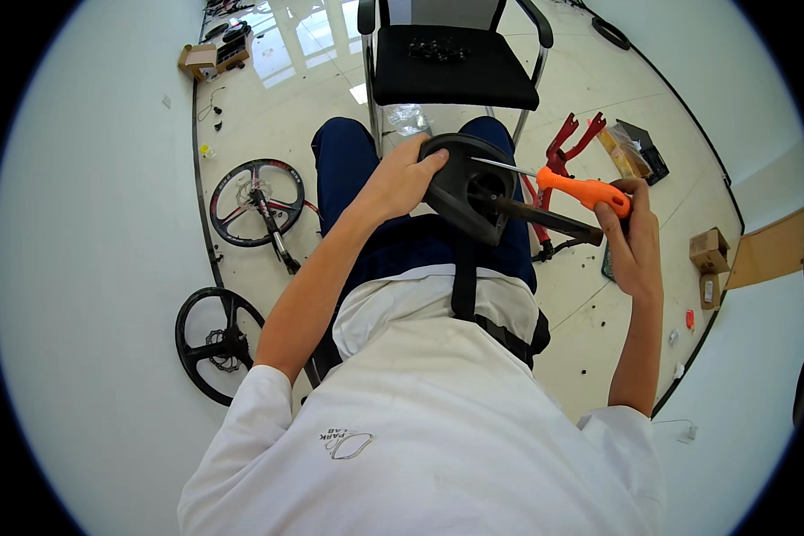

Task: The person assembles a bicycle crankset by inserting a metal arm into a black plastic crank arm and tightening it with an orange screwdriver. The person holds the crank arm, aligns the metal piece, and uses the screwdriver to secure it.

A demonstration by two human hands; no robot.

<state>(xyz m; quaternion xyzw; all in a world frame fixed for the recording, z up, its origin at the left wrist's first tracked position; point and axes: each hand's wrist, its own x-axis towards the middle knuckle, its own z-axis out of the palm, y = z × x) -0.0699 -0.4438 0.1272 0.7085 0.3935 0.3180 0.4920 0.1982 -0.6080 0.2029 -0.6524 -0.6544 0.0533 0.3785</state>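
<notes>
Over the lap, just before the black chair (456,67), the left hand (400,183) clasps a black bicycle saddle (460,192) turned underside-up, steadying it so the right hand (632,246), closed round an orange-handled screwdriver (585,191), can reach its tip inside.

Screwdriver tip: the thin metal shaft of the orange-handled screwdriver (583,191) runs into the hollow of the black plastic crank cover (467,183); its end cannot be seen.
Right palm: the right hand (632,239) shows only its back.
Left fingertips: the left hand (400,179) curls over the cover's rim, tips hidden.
Small dark parts (437,49): on the black chair seat beyond the cover, too small to tell.
Red bicycle frame (563,156): partly behind the cover and right hand.
</notes>
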